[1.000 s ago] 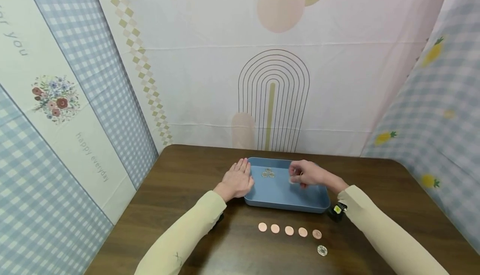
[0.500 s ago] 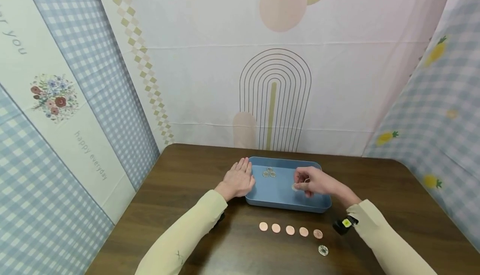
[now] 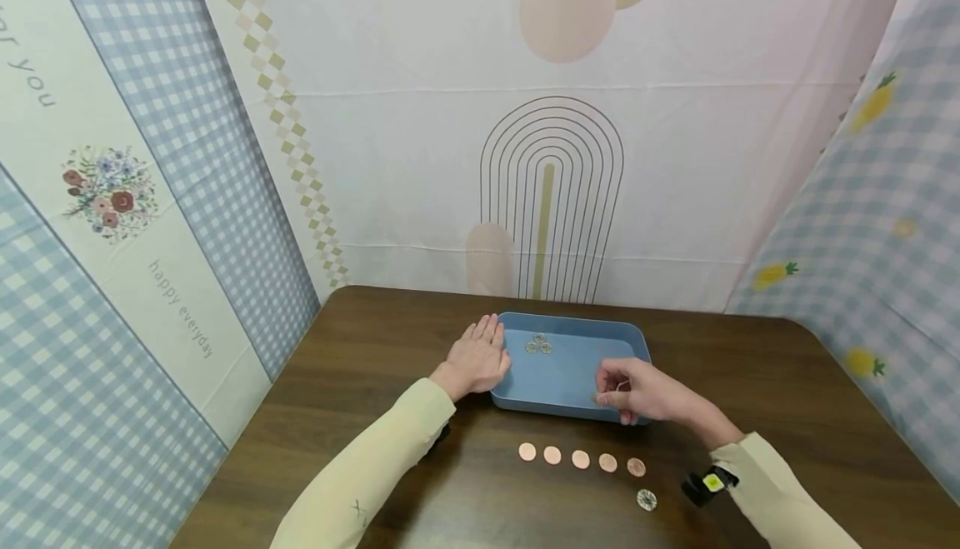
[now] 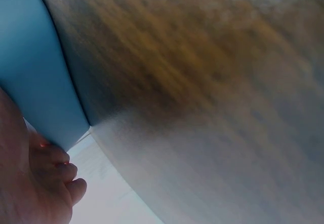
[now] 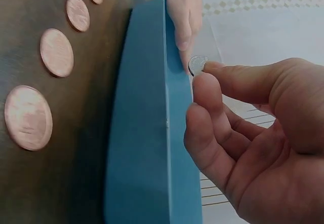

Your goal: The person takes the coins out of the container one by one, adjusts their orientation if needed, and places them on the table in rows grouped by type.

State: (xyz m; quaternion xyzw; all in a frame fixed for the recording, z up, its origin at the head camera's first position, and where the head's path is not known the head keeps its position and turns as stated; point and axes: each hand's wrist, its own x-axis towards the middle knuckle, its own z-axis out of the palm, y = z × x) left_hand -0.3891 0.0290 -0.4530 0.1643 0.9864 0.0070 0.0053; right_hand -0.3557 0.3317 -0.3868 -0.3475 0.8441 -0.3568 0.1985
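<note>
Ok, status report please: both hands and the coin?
Right hand pinches silver coin above tray's near rim. Left hand flat against tray's left wall. Nothing in the way.

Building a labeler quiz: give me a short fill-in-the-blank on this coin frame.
1. The right hand pinches a silver ____ between thumb and fingers.
2. The left hand rests against the blue ____.
3. A row of ____ copper coins lies on the table.

Missing words: coin; tray; five

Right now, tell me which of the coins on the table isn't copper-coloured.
The silver coin, lying alone nearer the table's front edge, below the right end of the row of five copper coins.
</note>
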